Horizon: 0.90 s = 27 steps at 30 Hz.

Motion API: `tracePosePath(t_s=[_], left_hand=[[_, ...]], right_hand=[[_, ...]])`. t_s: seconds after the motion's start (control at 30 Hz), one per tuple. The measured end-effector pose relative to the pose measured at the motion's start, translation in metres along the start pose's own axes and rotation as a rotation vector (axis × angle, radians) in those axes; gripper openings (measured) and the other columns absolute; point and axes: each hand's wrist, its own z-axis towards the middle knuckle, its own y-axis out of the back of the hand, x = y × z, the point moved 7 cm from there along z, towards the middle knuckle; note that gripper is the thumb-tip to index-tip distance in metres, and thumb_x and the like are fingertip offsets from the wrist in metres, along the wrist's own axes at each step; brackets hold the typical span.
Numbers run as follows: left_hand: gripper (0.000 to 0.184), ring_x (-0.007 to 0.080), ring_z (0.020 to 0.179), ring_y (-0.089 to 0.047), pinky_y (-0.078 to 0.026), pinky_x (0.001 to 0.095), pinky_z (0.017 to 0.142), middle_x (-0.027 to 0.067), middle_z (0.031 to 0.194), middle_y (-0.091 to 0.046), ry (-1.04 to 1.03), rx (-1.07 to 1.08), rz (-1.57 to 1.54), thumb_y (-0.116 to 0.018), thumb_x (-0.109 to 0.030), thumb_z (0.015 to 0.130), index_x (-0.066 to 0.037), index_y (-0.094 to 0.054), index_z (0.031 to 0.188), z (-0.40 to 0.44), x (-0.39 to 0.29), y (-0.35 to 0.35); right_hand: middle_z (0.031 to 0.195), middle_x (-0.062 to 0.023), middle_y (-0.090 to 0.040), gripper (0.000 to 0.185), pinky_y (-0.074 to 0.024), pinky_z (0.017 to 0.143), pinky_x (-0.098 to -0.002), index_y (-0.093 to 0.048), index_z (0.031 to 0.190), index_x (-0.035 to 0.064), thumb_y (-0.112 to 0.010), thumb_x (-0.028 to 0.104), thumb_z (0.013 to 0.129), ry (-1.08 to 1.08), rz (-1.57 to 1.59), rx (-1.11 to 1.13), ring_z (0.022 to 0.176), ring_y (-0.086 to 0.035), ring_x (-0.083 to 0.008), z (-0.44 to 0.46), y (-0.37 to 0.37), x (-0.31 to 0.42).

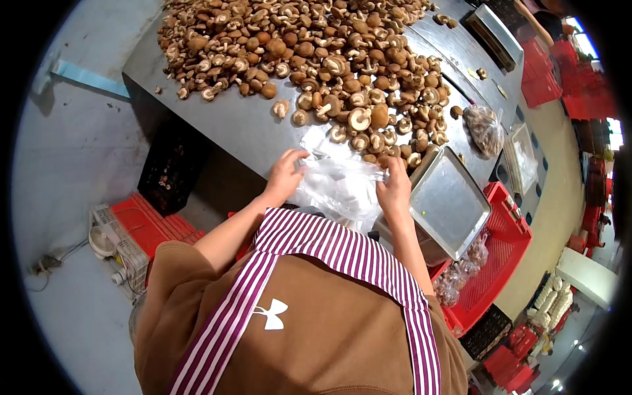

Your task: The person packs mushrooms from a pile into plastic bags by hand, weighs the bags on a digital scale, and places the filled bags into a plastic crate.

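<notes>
Both my hands are at the near edge of the metal table (257, 125), at a clear plastic bag (339, 191) with white slips under and around it. My left hand (286, 176) has its fingers curled at the bag's left side. On the right side, my right hand (394, 187) pinches the bag's edge. White paper slips (318, 141) lie just beyond the bag. A large heap of brown mushrooms (316, 49) spreads over the table past my hands.
To the right are a metal tray (451, 201), a red crate (503, 230) with bagged mushrooms (461, 273), and a filled bag (485, 130). Red and white crates (135, 253) stand on the floor at left. Another person's arm (534, 23) shows at top right.
</notes>
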Motion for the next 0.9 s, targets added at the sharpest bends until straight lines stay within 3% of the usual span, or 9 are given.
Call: tracePosePath(t_s=[0.07, 0.17, 0.27, 0.37, 0.53, 0.6, 0.67, 0.77, 0.9], left_hand=[[0.021, 0.0216, 0.087, -0.064, -0.05, 0.0304, 0.076, 0.0103, 0.106, -0.067, 0.053, -0.052, -0.155, -0.064, -0.001, 0.086, -0.004, -0.066, 0.107, -0.008, 0.009, 0.011], [0.011, 0.0086, 0.07, -0.059, -0.049, 0.0266, 0.064, 0.0011, 0.077, -0.064, 0.19, -0.13, -0.346, -0.063, -0.005, 0.091, -0.002, -0.066, 0.101, -0.019, 0.033, 0.018], [0.01, 0.0064, 0.07, -0.057, -0.045, 0.022, 0.062, 0.001, 0.081, -0.066, 0.346, -0.194, -0.573, -0.063, -0.013, 0.095, -0.004, -0.066, 0.099, -0.019, 0.052, 0.032], [0.014, 0.0111, 0.07, -0.058, -0.046, 0.0264, 0.063, 0.0028, 0.082, -0.066, 0.596, -0.24, -1.053, -0.059, -0.02, 0.096, -0.006, -0.064, 0.095, -0.018, 0.066, 0.035], [0.025, 0.0145, 0.065, -0.055, -0.05, 0.0338, 0.066, 0.0013, 0.073, -0.06, 0.859, -0.3, -1.56, -0.048, -0.026, 0.101, -0.009, -0.06, 0.087, -0.024, 0.022, 0.038], [0.034, 0.0157, 0.055, -0.049, -0.048, 0.0349, 0.063, 0.0008, 0.062, -0.049, 0.566, 0.211, -1.907, -0.04, -0.03, 0.103, -0.01, -0.056, 0.08, -0.019, -0.003, 0.036], [0.036, 0.0158, 0.045, -0.039, -0.045, 0.035, 0.059, 0.0006, 0.054, -0.04, 0.793, 0.084, -1.793, -0.039, -0.033, 0.102, -0.01, -0.054, 0.078, -0.026, -0.001, 0.036], [0.037, 0.0136, 0.04, -0.033, -0.042, 0.0334, 0.054, 0.0, 0.051, -0.037, 0.475, 0.289, -1.747, -0.041, -0.033, 0.101, -0.009, -0.056, 0.077, -0.02, 0.002, 0.043], [0.044, 0.0099, 0.039, -0.032, -0.038, 0.0287, 0.047, -0.0028, 0.05, -0.036, 0.554, -0.23, -1.122, -0.04, -0.039, 0.102, -0.003, -0.061, 0.087, -0.021, 0.021, 0.07]], right_hand=[[0.102, -0.0138, -0.061, 0.038, -0.0506, 0.08, -0.0441, -0.058, 0.109, 0.0049, -0.064, -0.005, 0.073, 0.013, -0.023, -0.042, 0.099, -0.062, -0.0367, -0.006, 0.007, -0.01], [0.096, -0.0167, -0.065, 0.032, -0.0506, 0.08, -0.0413, -0.06, 0.103, 0.0028, -0.061, -0.007, 0.073, -0.103, 0.075, -0.042, 0.091, -0.064, -0.0363, -0.008, 0.011, -0.021], [0.094, -0.0147, -0.069, 0.025, -0.0511, 0.08, -0.0368, -0.062, 0.1, 0.0007, -0.058, -0.006, 0.076, -0.206, 0.07, 0.04, 0.085, -0.067, -0.0293, -0.004, 0.011, -0.017], [0.101, -0.0059, -0.071, 0.027, -0.0521, 0.081, -0.0298, -0.064, 0.114, -0.0008, -0.057, 0.001, 0.088, -0.438, 0.964, 0.316, 0.09, -0.066, -0.0143, -0.002, -0.017, -0.014], [0.121, -0.0164, -0.064, 0.035, -0.0475, 0.102, -0.0454, -0.062, 0.119, -0.0009, -0.059, 0.025, 0.096, -0.369, 2.191, 0.464, 0.112, -0.062, -0.029, 0.029, -0.043, 0.016], [0.123, -0.0172, -0.063, 0.032, -0.043, 0.107, -0.0494, -0.06, 0.119, 0.0009, -0.048, 0.024, 0.102, -0.557, 2.21, 0.183, 0.116, -0.059, -0.0328, 0.057, -0.044, 0.018], [0.122, -0.0162, -0.064, 0.032, -0.0424, 0.107, -0.0497, -0.06, 0.119, 0.0006, -0.045, 0.024, 0.103, -0.554, 2.198, 0.137, 0.116, -0.059, -0.0313, 0.073, -0.059, 0.008], [0.124, -0.0129, -0.063, 0.034, -0.0433, 0.105, -0.0406, -0.058, 0.127, 0.0015, -0.052, 0.021, 0.1, -0.607, 1.779, 0.259, 0.115, -0.058, -0.026, 0.073, -0.082, 0.012], [0.124, -0.0101, -0.06, 0.036, -0.0442, 0.097, -0.0326, -0.053, 0.131, 0.0012, -0.055, 0.014, 0.098, -0.324, 0.949, -0.019, 0.113, -0.057, -0.018, 0.063, -0.06, 0.025]])
